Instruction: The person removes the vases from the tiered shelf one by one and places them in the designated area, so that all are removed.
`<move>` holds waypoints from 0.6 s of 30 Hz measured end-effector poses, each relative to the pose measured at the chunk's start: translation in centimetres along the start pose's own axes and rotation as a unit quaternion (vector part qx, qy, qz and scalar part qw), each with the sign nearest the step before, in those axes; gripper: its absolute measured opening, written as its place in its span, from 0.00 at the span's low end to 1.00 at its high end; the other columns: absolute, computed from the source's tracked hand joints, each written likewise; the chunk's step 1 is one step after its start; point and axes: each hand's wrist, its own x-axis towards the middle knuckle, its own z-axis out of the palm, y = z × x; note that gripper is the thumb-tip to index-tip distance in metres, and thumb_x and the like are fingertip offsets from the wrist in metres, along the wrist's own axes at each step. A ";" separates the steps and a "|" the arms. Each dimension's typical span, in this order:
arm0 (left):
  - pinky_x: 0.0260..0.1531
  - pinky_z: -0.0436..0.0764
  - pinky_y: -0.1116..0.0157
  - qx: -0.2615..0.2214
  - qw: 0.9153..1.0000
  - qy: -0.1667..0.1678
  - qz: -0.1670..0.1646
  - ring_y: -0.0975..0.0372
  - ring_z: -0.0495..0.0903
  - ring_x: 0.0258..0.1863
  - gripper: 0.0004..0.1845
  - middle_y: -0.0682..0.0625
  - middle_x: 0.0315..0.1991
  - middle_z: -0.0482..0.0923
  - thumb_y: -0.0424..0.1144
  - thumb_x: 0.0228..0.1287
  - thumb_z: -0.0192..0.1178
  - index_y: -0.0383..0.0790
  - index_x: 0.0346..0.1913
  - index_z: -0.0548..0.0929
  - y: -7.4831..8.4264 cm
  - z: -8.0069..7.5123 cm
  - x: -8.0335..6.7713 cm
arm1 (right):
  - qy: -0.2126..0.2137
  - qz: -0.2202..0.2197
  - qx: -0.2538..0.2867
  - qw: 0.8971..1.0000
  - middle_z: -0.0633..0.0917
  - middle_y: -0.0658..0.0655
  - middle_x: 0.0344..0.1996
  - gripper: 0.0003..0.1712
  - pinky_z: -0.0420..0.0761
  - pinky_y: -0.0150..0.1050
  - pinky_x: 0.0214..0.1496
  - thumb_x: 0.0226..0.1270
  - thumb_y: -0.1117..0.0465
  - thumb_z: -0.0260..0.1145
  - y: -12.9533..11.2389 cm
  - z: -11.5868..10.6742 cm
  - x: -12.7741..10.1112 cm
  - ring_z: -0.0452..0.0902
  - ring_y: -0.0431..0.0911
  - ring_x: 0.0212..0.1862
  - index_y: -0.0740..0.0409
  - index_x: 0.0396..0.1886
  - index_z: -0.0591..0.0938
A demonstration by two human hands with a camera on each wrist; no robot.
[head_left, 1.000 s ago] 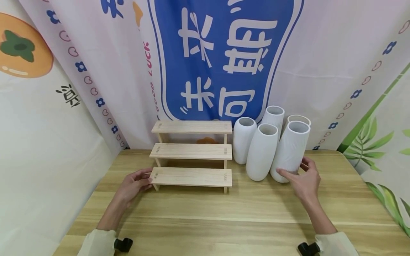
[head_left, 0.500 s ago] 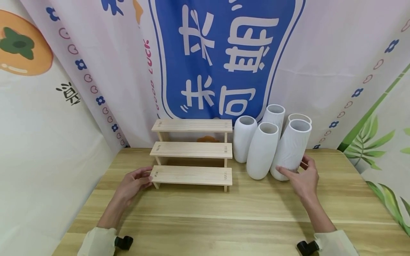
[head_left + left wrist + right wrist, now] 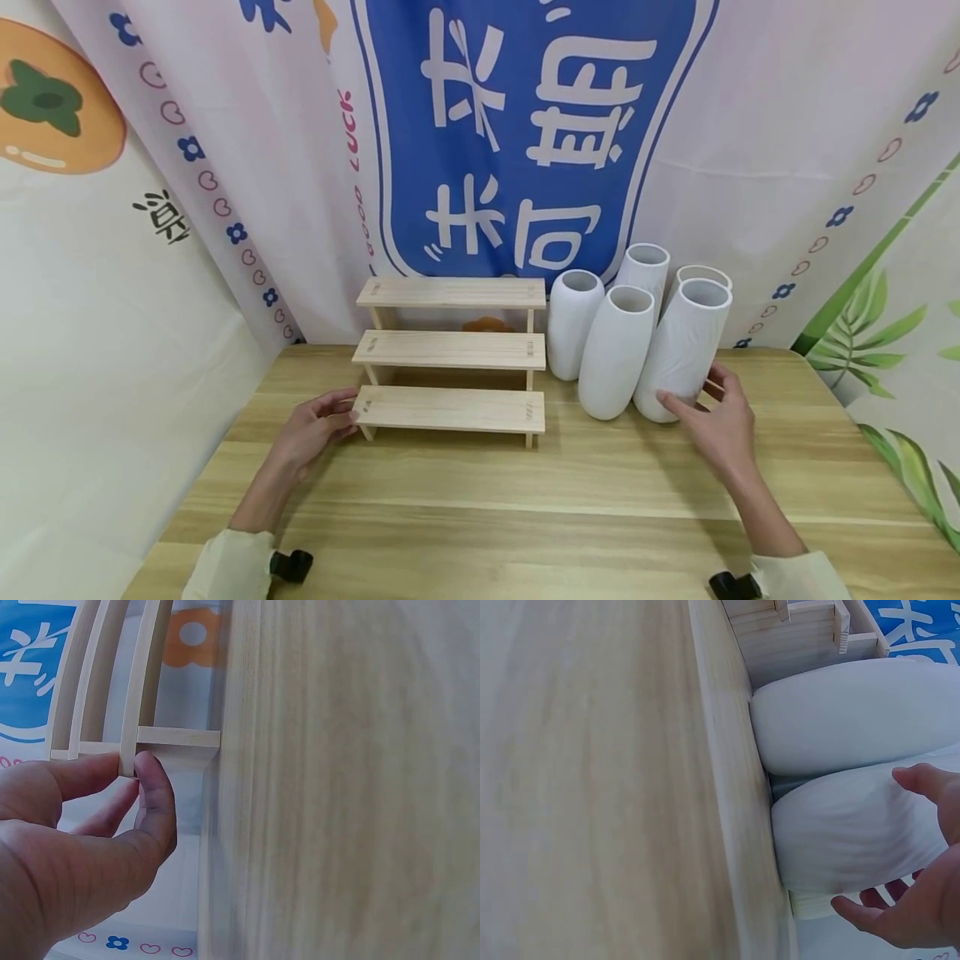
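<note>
A three-tier wooden display stand (image 3: 448,349) stands at the back of the table. My left hand (image 3: 307,433) pinches the left end of its lowest step between thumb and fingers; in the left wrist view that hand (image 3: 90,855) holds the step's edge. Several white vases are grouped right of the stand. My right hand (image 3: 723,425) is beside the front right white vase (image 3: 684,350), fingers spread loosely about its lower part. In the right wrist view, the thumb lies over the ribbed vase (image 3: 847,832) and the other fingertips are at its far side; contact is hard to tell.
A smoother white vase (image 3: 617,354) and a shorter white vase (image 3: 574,325) stand between the stand and the front right one. Two more, one white (image 3: 643,260) and one cream-rimmed (image 3: 701,271), are behind. A printed curtain (image 3: 750,167) hangs behind the wooden table (image 3: 480,508).
My right hand has shifted slightly right, its thumb drawing back along the front right vase. The left hand keeps its hold on the stand. The view has tilted a little.
</note>
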 end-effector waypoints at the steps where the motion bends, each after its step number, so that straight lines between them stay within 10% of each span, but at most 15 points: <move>1: 0.54 0.90 0.72 0.001 1.000 0.000 0.001 0.67 0.82 0.49 0.29 0.40 0.63 0.73 0.29 0.80 0.58 0.30 0.80 0.67 0.0 0.0 0.0 | -0.003 -0.008 -0.007 1.000 0.68 0.68 0.80 0.56 0.78 0.63 0.77 0.67 0.51 0.80 0.0 -0.2 -0.1 0.67 0.63 0.77 0.61 0.85 0.59; 18: 0.53 0.91 0.66 0.061 0.998 0.013 0.014 0.66 0.83 0.47 0.28 0.36 0.64 0.75 0.35 0.82 0.59 0.30 0.78 0.70 0.7 -0.1 -0.3 | -0.020 -0.142 -0.177 0.974 0.71 0.81 0.69 0.46 0.76 0.78 0.62 0.75 0.49 0.73 0.7 -3.7 -3.6 0.69 0.75 0.68 0.76 0.77 0.67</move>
